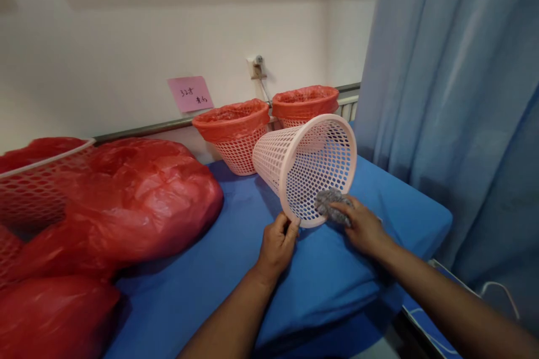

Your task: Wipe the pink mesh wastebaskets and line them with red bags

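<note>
A pale pink mesh wastebasket [307,165] lies tipped on its side on the blue sheet, its open mouth toward me. My left hand [278,247] pinches the lower rim of the basket with fingers closed on it. My right hand [362,227] is closed on a grey metal scouring pad [330,205] and holds it at the lower right of the basket's mouth, against the mesh.
Two more pink baskets lined with red bags [236,132] [305,104] stand by the wall. A pile of red plastic bags [126,202] and another mesh basket [33,188] fill the left. A blue curtain [455,95] hangs at right. The blue surface [379,190] ends at right.
</note>
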`<state>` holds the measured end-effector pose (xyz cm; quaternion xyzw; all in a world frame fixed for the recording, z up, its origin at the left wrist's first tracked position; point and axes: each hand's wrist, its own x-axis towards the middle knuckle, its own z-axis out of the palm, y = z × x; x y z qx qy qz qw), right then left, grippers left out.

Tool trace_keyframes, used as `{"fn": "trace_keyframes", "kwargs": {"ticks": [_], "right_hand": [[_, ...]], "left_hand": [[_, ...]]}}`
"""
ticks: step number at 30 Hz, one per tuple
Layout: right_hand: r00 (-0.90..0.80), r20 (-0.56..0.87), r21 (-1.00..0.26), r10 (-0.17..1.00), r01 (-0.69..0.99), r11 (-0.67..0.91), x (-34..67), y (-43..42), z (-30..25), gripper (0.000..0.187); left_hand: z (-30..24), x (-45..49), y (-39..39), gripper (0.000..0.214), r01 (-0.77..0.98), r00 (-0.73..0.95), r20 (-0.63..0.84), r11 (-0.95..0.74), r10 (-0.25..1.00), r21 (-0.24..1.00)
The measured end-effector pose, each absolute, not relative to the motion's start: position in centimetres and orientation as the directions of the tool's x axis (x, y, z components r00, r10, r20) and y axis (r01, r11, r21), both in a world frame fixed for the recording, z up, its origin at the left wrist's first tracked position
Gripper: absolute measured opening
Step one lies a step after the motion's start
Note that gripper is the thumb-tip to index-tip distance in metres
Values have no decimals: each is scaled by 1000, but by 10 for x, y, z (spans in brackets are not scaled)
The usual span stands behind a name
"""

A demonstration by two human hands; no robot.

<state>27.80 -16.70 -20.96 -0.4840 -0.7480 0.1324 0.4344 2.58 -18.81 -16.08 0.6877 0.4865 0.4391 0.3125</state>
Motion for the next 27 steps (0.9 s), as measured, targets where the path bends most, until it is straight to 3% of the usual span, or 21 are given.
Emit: {"fn": "trace_keyframes", "kwargs": {"ticks": [4,7,10,13,16,21,24,27], "right_hand": [[-284,464,-794,839,287,536,230,-188,-172,62],[-237,533,-800,812,172,575,212,-173,-124,56],[-86,651,-724,754,229,651,218,-137,-81,52],[122,753,-628,646,424,652,248,-96,-66,48],[188,791,-556,583,619,554,290,-70,-90,44],[101,674,-572,732,698,431,314,-95,-179,36],[-44,540,-688,840,553,471,288,-135,-206,34],[-179,478,-791,860,338,510,259,-171,-188,38]], "left_hand": [[-160,24,-189,29,448,168,344,-383,924,808],[-159,21,-189,28,488,174,372,-408,912,772],[-159,20,-191,26,511,194,370,-415,909,752],[-159,19,-192,26,514,203,377,-426,904,745],[-158,20,-192,26,502,191,389,-431,901,750],[-157,24,-191,29,489,155,389,-413,908,769],[-159,26,-191,30,486,136,397,-410,908,772],[-160,25,-191,28,482,145,408,-424,901,767]]}}
